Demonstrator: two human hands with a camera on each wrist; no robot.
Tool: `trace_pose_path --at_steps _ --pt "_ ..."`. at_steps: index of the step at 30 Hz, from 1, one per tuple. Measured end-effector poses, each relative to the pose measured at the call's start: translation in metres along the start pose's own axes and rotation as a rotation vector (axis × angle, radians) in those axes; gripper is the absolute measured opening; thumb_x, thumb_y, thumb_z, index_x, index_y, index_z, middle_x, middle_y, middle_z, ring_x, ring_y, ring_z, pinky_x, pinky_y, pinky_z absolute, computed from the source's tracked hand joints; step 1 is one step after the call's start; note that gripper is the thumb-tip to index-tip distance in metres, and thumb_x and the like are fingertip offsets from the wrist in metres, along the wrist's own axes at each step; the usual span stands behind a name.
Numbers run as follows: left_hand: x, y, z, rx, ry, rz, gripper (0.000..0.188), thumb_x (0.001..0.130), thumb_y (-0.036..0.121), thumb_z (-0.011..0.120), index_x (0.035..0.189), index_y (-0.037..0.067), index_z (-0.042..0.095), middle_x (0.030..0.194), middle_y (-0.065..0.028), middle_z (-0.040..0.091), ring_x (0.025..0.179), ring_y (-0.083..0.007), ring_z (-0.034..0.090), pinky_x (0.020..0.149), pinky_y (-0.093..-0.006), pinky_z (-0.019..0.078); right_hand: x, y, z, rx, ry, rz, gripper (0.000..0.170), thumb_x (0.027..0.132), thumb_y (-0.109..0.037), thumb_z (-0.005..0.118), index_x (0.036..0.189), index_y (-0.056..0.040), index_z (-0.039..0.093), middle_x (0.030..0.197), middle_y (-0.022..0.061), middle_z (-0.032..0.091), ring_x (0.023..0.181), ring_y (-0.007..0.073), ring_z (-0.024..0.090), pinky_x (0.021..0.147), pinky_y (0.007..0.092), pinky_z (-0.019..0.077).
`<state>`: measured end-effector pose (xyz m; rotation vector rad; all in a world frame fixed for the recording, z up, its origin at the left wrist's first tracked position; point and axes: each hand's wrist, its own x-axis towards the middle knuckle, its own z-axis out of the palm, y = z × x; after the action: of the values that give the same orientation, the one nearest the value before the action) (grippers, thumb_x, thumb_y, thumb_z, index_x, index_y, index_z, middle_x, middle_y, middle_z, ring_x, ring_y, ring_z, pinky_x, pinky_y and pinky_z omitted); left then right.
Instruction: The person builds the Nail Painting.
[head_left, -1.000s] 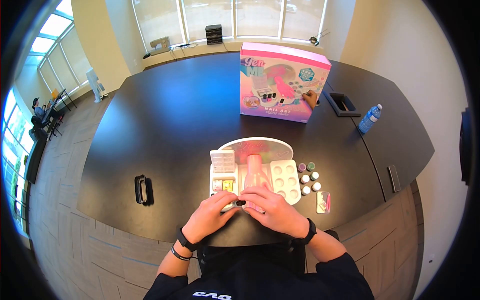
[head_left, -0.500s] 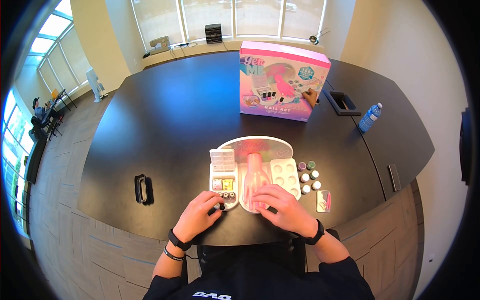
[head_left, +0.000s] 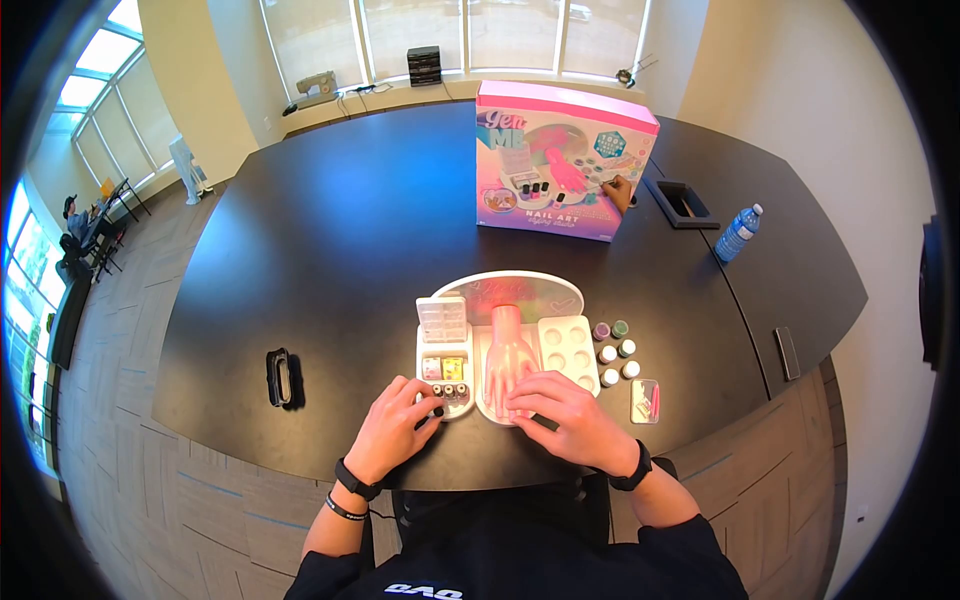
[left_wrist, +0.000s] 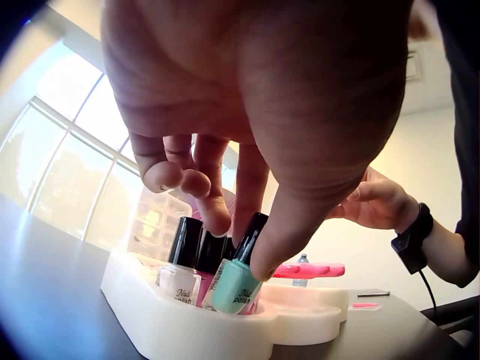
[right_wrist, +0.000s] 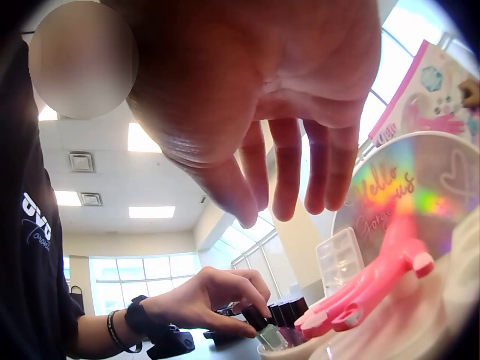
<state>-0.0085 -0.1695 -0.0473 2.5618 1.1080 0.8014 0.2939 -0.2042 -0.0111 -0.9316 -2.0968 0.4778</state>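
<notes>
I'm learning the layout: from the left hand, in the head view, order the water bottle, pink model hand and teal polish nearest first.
1. Teal polish, pinched by the left hand.
2. Pink model hand, to its right.
3. Water bottle, far right.

1. Left hand (head_left: 392, 436): thumb (left_wrist: 289, 232) and index finger (left_wrist: 251, 180) brought together in a pinch; remaining fingers bent, apart from the thumb.
2. Right hand (head_left: 572, 424): palm down, fingers (right_wrist: 285, 172) loosely extended and slightly spread, thumb below them; no grip observed.
3. Both forearms (head_left: 335, 522) reach forward from dark short sleeves (head_left: 690, 555), angled inward.
4. Hands level with each other, apart; both wrists (head_left: 628, 462) near the front.
</notes>
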Motion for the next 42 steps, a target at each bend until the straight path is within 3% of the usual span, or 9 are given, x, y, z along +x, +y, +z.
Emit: trace_pose_path --at_steps 23,25,29,31,42 --pt "0.002 0.003 0.006 0.090 0.078 -0.048 0.027 0.081 0.006 0.087 0.100 0.006 0.069 0.102 -0.0082 0.064 0.098 -0.0316 0.062 0.086 -0.0436 0.0542 -0.006 -0.003 -0.002 -0.001 -0.022 0.029 0.021 0.093 -0.005 0.080 0.113 -0.0045 0.076 0.114 0.0091 0.074 0.111 0.0318 0.070 0.101 0.0425 0.0575" --pt "0.002 0.003 0.006 0.088 0.080 -0.048 0.026 0.081 0.007 0.087 0.100 0.006 0.069 0.101 -0.0083 0.064 0.097 -0.0317 0.062 0.085 -0.0436 0.0541 -0.005 -0.004 -0.003 -0.033 0.009 -0.006 0.022 0.088 -0.004 0.086 0.109 -0.0033 0.078 0.111 0.0096 0.076 0.105 0.0297 0.074 0.096 0.0403 0.0607" --pt "0.003 0.002 0.005 0.078 0.098 -0.045 0.025 0.081 0.007 0.087 0.098 0.005 0.069 0.100 -0.0087 0.065 0.096 -0.0321 0.062 0.084 -0.0439 0.0538 -0.007 -0.003 -0.003 -0.033 0.019 0.003 0.023 0.088 -0.003 0.086 0.109 -0.0038 0.078 0.110 0.0096 0.077 0.105 0.0296 0.074 0.096 0.0402 0.0607" --pt "0.004 0.003 0.004 0.078 0.104 -0.043 0.024 0.081 0.007 0.087 0.097 0.005 0.070 0.099 -0.0086 0.066 0.095 -0.0321 0.062 0.083 -0.0440 0.0538 -0.009 -0.002 -0.003 0.002 -0.001 0.019 0.021 0.093 -0.005 0.080 0.113 -0.0045 0.076 0.114 0.0093 0.074 0.109 0.0326 0.071 0.100 0.0430 0.0577" --pt "0.007 0.006 0.000 0.094 0.109 -0.050 0.027 0.078 0.008 0.089 0.096 0.006 0.069 0.099 -0.0080 0.066 0.095 -0.0322 0.062 0.083 -0.0438 0.0540 -0.009 0.003 -0.010 -0.021 0.005 0.042 0.023 0.091 -0.004 0.080 0.114 -0.0045 0.075 0.114 0.0094 0.074 0.109 0.0320 0.071 0.099 0.0424 0.0581"
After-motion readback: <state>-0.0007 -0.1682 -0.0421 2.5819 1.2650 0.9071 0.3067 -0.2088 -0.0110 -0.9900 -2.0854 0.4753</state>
